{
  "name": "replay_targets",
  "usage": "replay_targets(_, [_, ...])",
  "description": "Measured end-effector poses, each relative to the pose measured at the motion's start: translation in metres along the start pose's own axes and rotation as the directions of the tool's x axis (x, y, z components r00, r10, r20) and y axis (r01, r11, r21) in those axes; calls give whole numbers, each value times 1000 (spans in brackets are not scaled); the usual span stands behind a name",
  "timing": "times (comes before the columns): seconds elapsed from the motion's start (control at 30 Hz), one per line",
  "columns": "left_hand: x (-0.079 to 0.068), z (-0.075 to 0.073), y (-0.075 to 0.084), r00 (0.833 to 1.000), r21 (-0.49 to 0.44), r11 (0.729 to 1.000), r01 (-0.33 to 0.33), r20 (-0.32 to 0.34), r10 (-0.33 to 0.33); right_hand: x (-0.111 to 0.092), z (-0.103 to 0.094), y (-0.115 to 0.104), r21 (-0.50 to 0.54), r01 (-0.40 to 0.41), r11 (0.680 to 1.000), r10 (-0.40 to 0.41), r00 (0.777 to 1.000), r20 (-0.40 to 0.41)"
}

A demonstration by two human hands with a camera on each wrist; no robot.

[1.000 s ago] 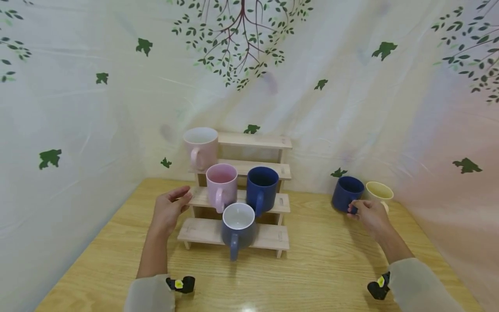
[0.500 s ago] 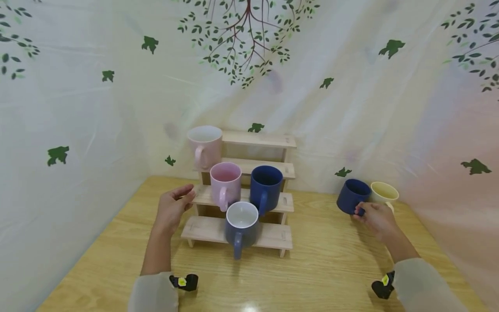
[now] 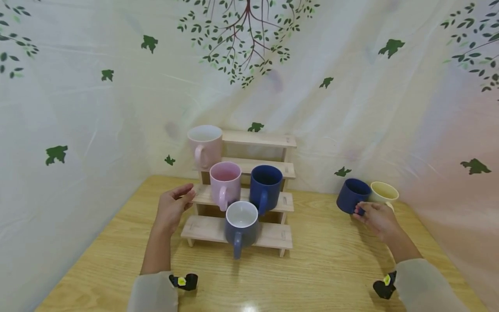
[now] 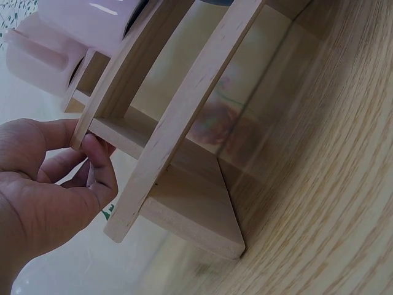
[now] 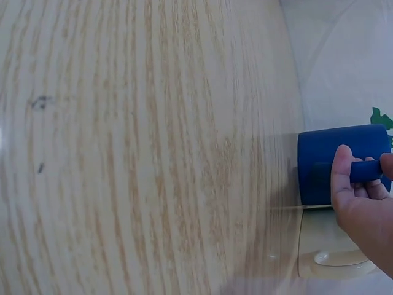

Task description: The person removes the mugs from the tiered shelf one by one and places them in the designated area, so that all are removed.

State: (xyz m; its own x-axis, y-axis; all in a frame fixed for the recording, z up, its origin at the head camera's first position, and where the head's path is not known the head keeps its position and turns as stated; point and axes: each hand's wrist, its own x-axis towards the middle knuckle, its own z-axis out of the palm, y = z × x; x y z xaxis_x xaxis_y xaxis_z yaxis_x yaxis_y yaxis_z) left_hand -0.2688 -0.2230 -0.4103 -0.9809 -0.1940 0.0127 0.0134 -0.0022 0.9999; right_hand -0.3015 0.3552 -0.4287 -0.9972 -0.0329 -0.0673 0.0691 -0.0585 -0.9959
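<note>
At the back right of the table my right hand (image 3: 379, 222) grips the handle of a dark blue mug (image 3: 348, 198). In the right wrist view, thumb and fingers curl round that handle (image 5: 366, 171), and the mug stands upright. A pale yellow mug (image 3: 382, 190) is close beside it, partly behind my hand. My left hand (image 3: 170, 211) is at the left end of a stepped wooden stand (image 3: 208, 229). The left wrist view shows its thumb and fingers (image 4: 101, 169) pinching the end of one step board.
On the stand are a pale pink mug (image 3: 206, 149) high at the left, a pink mug (image 3: 230, 184) and another dark blue mug (image 3: 269, 182) on a middle step, and a grey-blue mug (image 3: 243, 232) on the lowest. A leaf-patterned curtain (image 3: 304, 117) hangs behind the wooden table (image 3: 319, 260).
My right fingers have closed round the dark blue mug's handle. The left hand stays at the stand. The whole head view has shifted slightly, with the scene sliding right.
</note>
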Motion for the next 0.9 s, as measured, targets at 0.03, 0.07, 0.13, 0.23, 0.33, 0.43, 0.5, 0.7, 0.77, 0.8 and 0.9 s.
replay_targets(0.03, [0,0,0,1000,1,1000,0,0,0,0,-1,0,11,-5,1000,5,1000,7])
replay_targets(0.07, [0,0,0,1000,3,1000,-1,1,1,0,-2,-1,20,-12,1000,11,1000,14])
replay_targets(0.13, [1,1,0,1000,5,1000,2,2,-2,0,-3,-2,16,-21,1000,21,1000,23])
replay_targets(0.23, [1,1,0,1000,3,1000,5,2,-5,-1,-5,-5,-12,-38,999,38,999,31])
replay_targets(0.33, [2,2,-2,1000,4,1000,6,-2,-6,-2,-6,-9,-91,-57,994,58,998,12])
replay_targets(0.43, [2,2,-2,1000,14,1000,4,0,-4,-4,-8,-15,-290,-56,955,45,998,-45])
replay_targets(0.5, [2,2,-2,1000,20,1000,3,3,-3,-7,-9,-22,-433,-67,899,28,995,-97])
replay_targets(0.7, [1,1,-1,1000,24,1000,-1,2,1,-10,-4,-40,-589,-42,807,-57,987,-149])
replay_targets(0.77, [1,0,-1,1000,22,1000,0,1,0,-10,1,-46,-592,-5,806,-101,984,-146])
replay_targets(0.8, [1,0,-1,1000,23,1000,4,0,-4,-9,4,-49,-597,9,802,-119,982,-145])
replay_targets(0.9, [0,-1,-1,1000,22,1000,10,2,-10,-8,15,-60,-606,23,795,-135,981,-139])
